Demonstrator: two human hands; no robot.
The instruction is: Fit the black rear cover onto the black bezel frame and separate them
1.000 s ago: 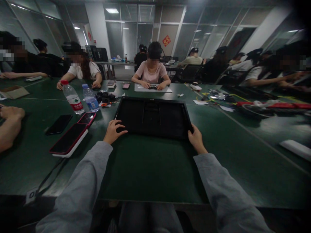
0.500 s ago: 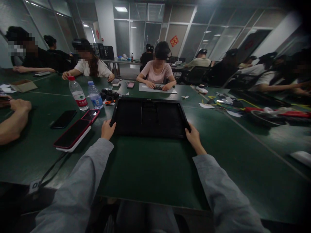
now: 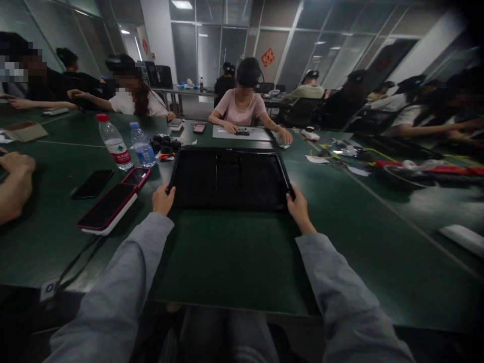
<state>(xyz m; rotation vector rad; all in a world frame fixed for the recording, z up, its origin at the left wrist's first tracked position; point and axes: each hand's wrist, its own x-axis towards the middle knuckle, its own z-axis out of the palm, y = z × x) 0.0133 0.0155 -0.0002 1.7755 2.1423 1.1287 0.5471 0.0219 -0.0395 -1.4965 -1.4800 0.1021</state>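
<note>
A shallow black rectangular tray with a raised rim and a recessed middle section lies in front of me on the green table. My left hand is closed around its left edge near the front corner, thumb over the rim. On the opposite side my right hand grips the right edge in the same way. The fingers under the tray are hidden. Left of my left hand, a phone in a red-edged case rests on a white block, with a dark strap trailing from it.
A black phone, a red-capped bottle and a blue-capped bottle stand or lie to the left. Cables and clutter spread at the right. Across the table a co-worker sits at a white board.
My hands still hold the tray. The whole view has shifted slightly. The co-worker opposite has reached one hand out toward a small white item on the table.
</note>
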